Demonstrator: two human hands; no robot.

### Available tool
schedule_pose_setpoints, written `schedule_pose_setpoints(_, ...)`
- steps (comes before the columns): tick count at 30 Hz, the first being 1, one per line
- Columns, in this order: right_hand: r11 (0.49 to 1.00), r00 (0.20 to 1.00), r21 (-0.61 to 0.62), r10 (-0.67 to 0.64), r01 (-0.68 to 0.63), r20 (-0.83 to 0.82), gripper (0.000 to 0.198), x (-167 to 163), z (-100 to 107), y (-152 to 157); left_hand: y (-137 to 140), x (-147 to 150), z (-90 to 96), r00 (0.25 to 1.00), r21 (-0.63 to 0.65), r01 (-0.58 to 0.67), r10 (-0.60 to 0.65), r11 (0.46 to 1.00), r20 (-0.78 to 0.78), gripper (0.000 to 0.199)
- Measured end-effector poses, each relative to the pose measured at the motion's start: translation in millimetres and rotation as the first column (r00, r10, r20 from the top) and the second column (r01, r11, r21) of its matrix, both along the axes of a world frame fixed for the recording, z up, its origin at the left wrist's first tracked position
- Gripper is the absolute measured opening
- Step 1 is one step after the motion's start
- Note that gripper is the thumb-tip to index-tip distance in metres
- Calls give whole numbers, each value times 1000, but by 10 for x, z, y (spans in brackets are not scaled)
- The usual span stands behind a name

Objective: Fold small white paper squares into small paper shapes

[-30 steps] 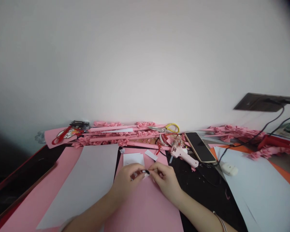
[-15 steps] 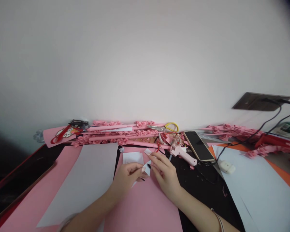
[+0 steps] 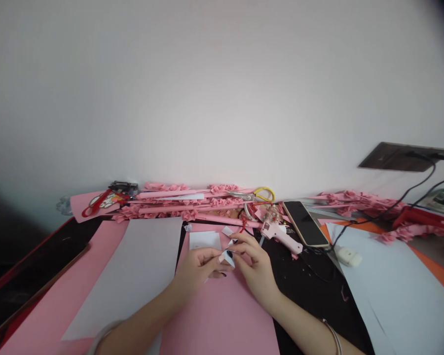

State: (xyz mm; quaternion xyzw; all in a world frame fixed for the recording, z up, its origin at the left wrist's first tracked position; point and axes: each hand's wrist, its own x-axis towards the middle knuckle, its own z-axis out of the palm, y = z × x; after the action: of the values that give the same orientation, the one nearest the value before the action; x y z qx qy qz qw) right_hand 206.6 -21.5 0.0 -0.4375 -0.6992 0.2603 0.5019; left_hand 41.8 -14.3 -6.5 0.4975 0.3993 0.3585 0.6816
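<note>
A small folded piece of white paper is held between both hands above a pink sheet. My left hand pinches its left side between thumb and fingers. On the other side, the thumb and index finger of my right hand close on the paper's upper right edge. Dark nails show beside the fold. Just behind the hands lies a stack of white paper squares, partly covered by the left hand. Little white scraps rest near the right fingertips.
A pink glue gun, a phone and a white earbud case lie to the right. Yellow-handled scissors rest on pink paper flowers along the wall. White sheets flank the work area. Black cables run from the wall socket.
My right fingers have closed in on the paper's upper edge, bringing the hands nearer together. The white paper looks slightly turned. The whole view has shifted a little.
</note>
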Motion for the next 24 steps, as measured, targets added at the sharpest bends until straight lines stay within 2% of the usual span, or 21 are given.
schedule_pose_setpoints(5, 983, 992, 182, -32, 9, 124, 24, 18, -1, 0, -16, 14, -13, 1000, -10, 14, -14, 1000, 10, 27)
schedule_pose_setpoints(10, 953, 944, 294, -28, -74, 328, 33, 65, -34, 29, -25, 17, -22, 1000, -18, -1, 1, 1000, 30, 29)
schedule_pose_setpoints(16, 952, 858, 262, -1, -156, 514, 40, 73, -23, 21, -32, 21, 6, 1000, 14, -12, 12, 1000, 5, 31)
schedule_pose_setpoints(24, 957, 798, 183, 73, -224, 599, 48, 50, 34, -14, -29, 23, 11, 1000, 51, -8, 8, 999, -1, 29)
